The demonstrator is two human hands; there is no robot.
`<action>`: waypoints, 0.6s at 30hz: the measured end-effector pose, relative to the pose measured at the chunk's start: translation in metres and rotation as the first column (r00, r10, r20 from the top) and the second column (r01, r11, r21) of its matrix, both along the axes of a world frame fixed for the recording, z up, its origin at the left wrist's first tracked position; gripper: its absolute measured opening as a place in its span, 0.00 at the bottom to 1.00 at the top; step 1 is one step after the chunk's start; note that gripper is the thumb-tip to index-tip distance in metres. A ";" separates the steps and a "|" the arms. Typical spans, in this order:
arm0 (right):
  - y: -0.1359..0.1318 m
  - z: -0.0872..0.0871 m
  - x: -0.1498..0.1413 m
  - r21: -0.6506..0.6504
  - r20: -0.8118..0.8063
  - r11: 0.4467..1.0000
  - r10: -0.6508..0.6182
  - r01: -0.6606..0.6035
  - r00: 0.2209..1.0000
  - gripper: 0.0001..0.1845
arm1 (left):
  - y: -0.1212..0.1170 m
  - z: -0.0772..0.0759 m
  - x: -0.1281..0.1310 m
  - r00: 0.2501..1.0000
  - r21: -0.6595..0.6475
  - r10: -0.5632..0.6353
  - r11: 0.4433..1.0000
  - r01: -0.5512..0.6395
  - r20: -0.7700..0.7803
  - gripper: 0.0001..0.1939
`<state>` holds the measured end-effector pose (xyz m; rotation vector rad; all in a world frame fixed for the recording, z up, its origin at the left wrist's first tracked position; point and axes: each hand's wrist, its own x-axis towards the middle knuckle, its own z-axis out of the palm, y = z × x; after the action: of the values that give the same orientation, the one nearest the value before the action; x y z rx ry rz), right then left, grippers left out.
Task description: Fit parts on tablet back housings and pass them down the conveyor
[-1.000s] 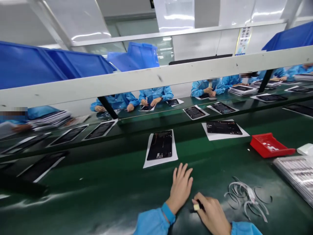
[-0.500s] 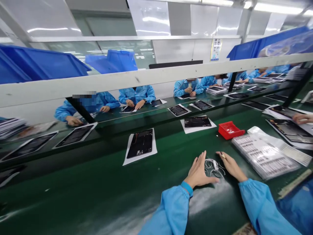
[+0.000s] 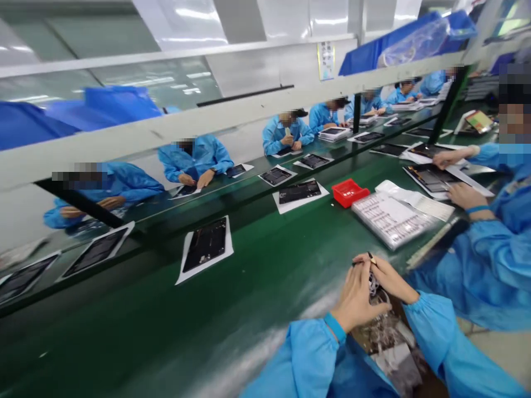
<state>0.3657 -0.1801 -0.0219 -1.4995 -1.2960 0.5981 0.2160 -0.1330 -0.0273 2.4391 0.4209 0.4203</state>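
My left hand [image 3: 357,298] and my right hand [image 3: 389,276] are cupped together at the near edge of the green bench. Between the palms they enclose a tangle of thin whitish strips [image 3: 373,284], partly hidden by the fingers. Something small and dark shows at the right fingers, too blurred to name. Directly under the hands, below the bench edge, a container holds clear and white plastic scraps [image 3: 384,334].
Ahead lies a tablet housing [image 3: 206,243] on white paper, with another tablet housing [image 3: 299,192] beyond. A red tray [image 3: 349,193] stands near a stack of clear part sheets [image 3: 390,218]. At right, a co-worker's hands [image 3: 467,196] work on a tablet. Several people sit opposite.
My hands have come together round the whitish strips, lifted them off the bench and moved toward me over the scraps container. The view has turned right.
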 end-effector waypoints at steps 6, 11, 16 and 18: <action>-0.070 -0.011 0.013 -0.039 -0.126 0.992 -0.125 0.121 0.984 0.28 | -0.051 0.002 0.013 0.989 0.092 -0.146 0.985 0.149 -0.035 0.52; -0.105 -0.013 0.032 -0.049 -0.152 0.955 -0.295 0.291 0.943 0.27 | -0.060 0.008 0.014 0.986 -0.066 -0.153 0.985 0.157 0.064 0.40; -0.121 -0.015 0.044 -0.051 -0.155 0.918 -0.397 0.394 0.905 0.28 | -0.052 0.062 -0.001 0.964 -0.367 0.164 0.927 -0.078 0.209 0.20; -0.121 -0.015 0.042 -0.046 -0.157 0.918 -0.396 0.393 0.905 0.28 | -0.055 0.099 -0.018 0.936 -0.559 0.269 0.823 -0.102 0.226 0.17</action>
<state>0.4078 -0.3014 -0.0374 -1.6305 -0.8297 0.4515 0.1978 -0.1878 0.0712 1.7544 0.5646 0.6441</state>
